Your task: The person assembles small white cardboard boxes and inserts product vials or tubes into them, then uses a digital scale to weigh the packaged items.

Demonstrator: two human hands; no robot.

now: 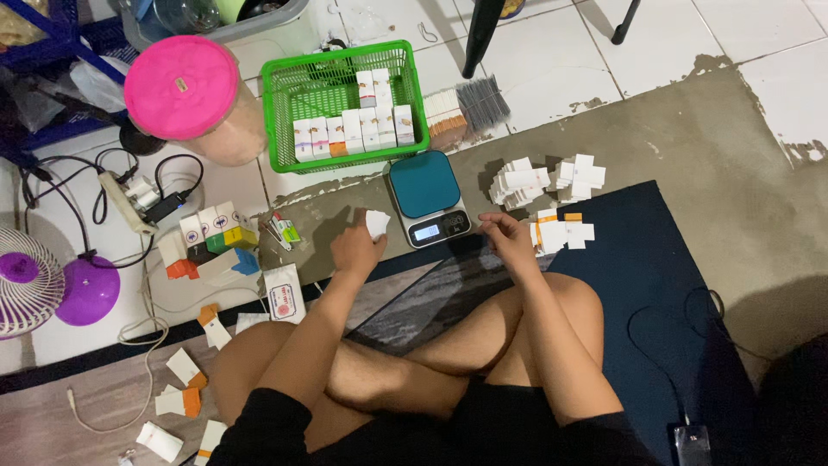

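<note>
Seated cross-legged on floor. Left hand [355, 248] closed, fingers gripping a small white packet [377, 223] just left of the digital scale [427, 200], teal platform bare. Right hand [509, 238] loosely curled near flat white carton blanks [565, 231] on the dark mat [655, 285]; grip on anything cannot be told.

Judgement: packet best set mid-platform, fingers fully clear before reading the display.

Green basket [345, 103] behind scale: white boxes upright in rows, some orange-banded. Pink-lidded jar [185, 91] at far left. More white blanks stacked right [526, 183]. Coloured boxes clustered left [211, 237].
</note>
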